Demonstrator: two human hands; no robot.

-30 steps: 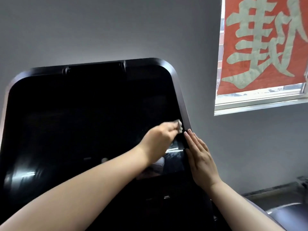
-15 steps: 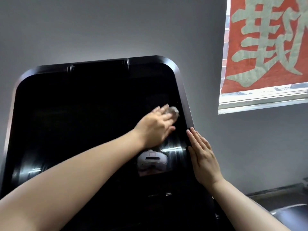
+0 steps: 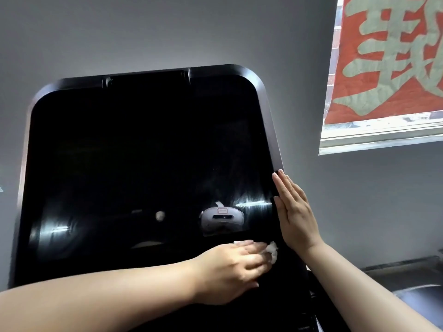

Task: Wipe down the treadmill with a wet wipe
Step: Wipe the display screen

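Black and glossy, the treadmill console screen (image 3: pixel 143 168) is tilted up before a grey wall (image 3: pixel 143 32). A crumpled white wet wipe (image 3: pixel 272 251) is pressed against the screen's lower right area under the left hand (image 3: pixel 230 267), whose fingers are kept together and laid nearly straight over it. The right hand (image 3: pixel 293 212) is laid flat along the screen's right edge, fingers straight and together. A headset reflection (image 3: pixel 221 218) is seen in the glass. A red banner (image 3: pixel 388 56) is hung at the window.
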